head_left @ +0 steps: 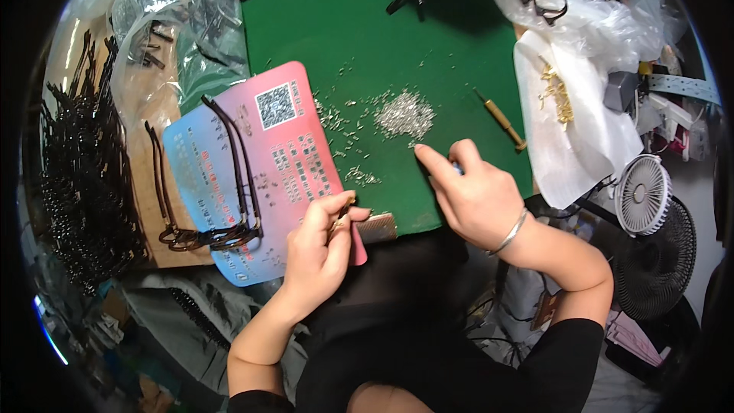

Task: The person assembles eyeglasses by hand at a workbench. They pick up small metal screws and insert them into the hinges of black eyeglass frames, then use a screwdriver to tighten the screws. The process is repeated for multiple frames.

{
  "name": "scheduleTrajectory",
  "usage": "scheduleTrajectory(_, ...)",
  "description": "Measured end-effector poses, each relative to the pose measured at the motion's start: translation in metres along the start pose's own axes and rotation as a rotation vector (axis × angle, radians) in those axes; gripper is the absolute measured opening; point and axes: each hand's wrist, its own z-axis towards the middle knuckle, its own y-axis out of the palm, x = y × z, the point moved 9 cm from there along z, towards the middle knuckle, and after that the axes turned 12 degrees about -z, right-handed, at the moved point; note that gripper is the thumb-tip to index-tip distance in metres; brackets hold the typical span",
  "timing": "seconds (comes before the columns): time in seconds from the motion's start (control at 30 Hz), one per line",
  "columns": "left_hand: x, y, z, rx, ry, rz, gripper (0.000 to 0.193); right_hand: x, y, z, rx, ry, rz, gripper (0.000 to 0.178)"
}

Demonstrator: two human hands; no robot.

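My left hand (315, 248) is closed, pinching a small dark piece with gold-coloured parts (342, 216) over the near edge of a pink and blue printed mat (290, 191). What this piece is cannot be made out. Beside those fingers lies a ridged, brownish metal-looking block (378, 226). My right hand (482, 195) reaches its index finger to the near edge of a heap of tiny silvery screws (405, 115). Its other fingers curl round something blue (457, 168), mostly hidden. Dark-framed glasses (233, 237) with long temples rest on the mat's left part.
The green work mat (306, 23) carries scattered screws and a brass-handled screwdriver (505, 124). Many dark temples (84, 176) are piled at the left. Gold-coloured small parts (560, 95) lie on white sheeting. A white fan (642, 195) stands at the right; plastic bags (176, 8) line the back.
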Motion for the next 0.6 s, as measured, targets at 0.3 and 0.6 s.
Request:
scheduleTrajectory(0.3,0.014,0.006,-0.01,0.112,0.312,0.296,0.033,-0.056,0.013,0.002,-0.397,-0.115,0.727,0.036)
scheduleTrajectory(0.6,0.022,0.01,-0.016,0.186,0.468,0.382,0.038,-0.06,0.013,0.001,-0.356,-0.136,0.709,0.035)
